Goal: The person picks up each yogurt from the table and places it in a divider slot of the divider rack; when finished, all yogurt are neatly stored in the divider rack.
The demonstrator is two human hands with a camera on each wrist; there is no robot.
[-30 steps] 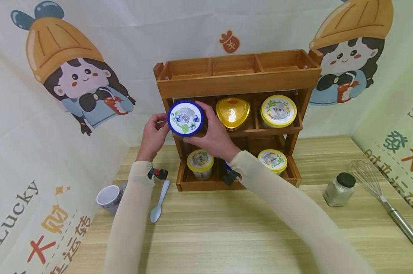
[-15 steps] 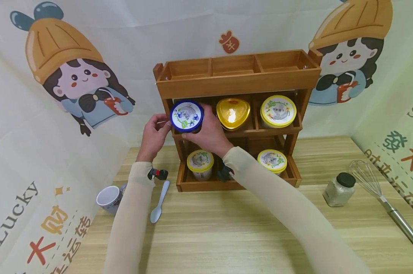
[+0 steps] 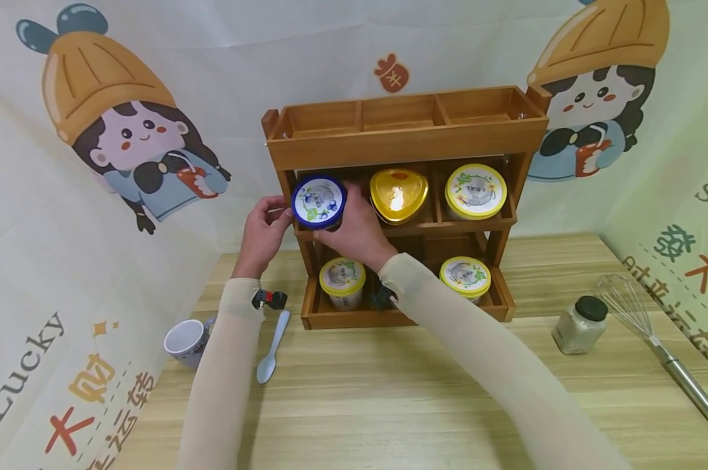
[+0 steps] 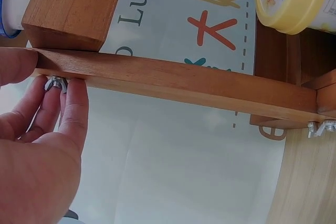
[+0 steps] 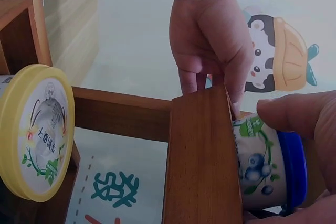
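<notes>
My right hand (image 3: 360, 227) grips a round white tub with a blue lid (image 3: 317, 201) and blueberry pictures on its side, thumb and fingers around it. It stands in the left compartment of the middle tier of a brown wooden shelf rack (image 3: 407, 143), lid tilted toward me. The right wrist view shows the tub's side (image 5: 260, 169) right behind the tier's front board. At the rack's left side, my left hand (image 3: 262, 235) holds the wooden side rail (image 4: 184, 85) between thumb and fingers, beside a metal wing nut (image 4: 56, 83).
A yellow triangular container (image 3: 399, 196) and a yellow-lidded tub (image 3: 476, 190) share the middle tier. Yellow-lidded tubs (image 3: 343, 277) stand below. On the table are a mug (image 3: 186, 341), a pale spoon (image 3: 273, 347), a black-capped jar (image 3: 580, 326) and a whisk (image 3: 662, 352).
My right hand has moved the blue-lidded tub slightly right and back into the middle tier's left compartment. The left hand has stayed at the rack's side.
</notes>
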